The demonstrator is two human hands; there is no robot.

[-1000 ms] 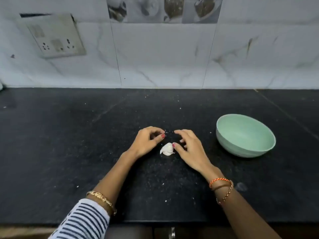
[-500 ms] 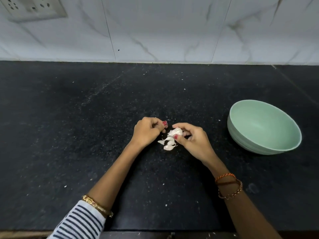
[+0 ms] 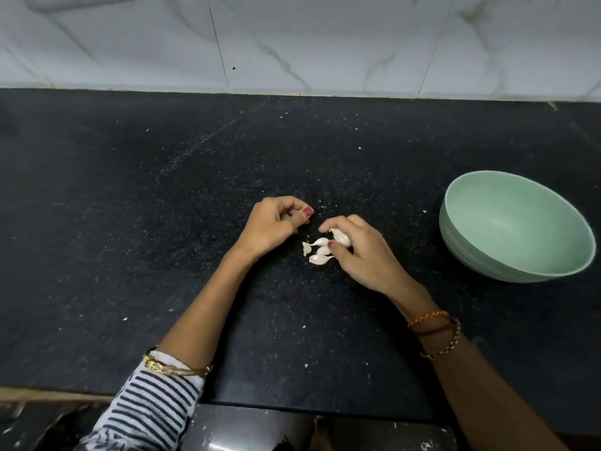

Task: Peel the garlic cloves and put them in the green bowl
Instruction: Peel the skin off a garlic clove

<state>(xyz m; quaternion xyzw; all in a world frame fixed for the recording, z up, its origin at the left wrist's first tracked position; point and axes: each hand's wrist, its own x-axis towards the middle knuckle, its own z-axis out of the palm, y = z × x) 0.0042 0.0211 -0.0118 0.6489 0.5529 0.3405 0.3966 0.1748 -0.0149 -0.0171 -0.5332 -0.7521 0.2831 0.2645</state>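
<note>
Several white garlic cloves (image 3: 320, 252) lie loose on the black counter (image 3: 162, 222) between my hands. My right hand (image 3: 361, 252) pinches one garlic clove (image 3: 341, 237) between thumb and fingers, just right of the loose ones. My left hand (image 3: 274, 224) rests on the counter to their left with its fingers curled and nothing visible in it. The green bowl (image 3: 517, 227) stands to the right of my right hand and looks empty.
A white marble-pattern tiled wall (image 3: 292, 40) rises behind the counter. Small white flecks are scattered over the counter. The counter's front edge (image 3: 292, 406) runs below my forearms.
The garlic piece has come apart into separate cloves lying on the counter. My right hand has picked one clove out. The camera has tilted down and moved closer.
</note>
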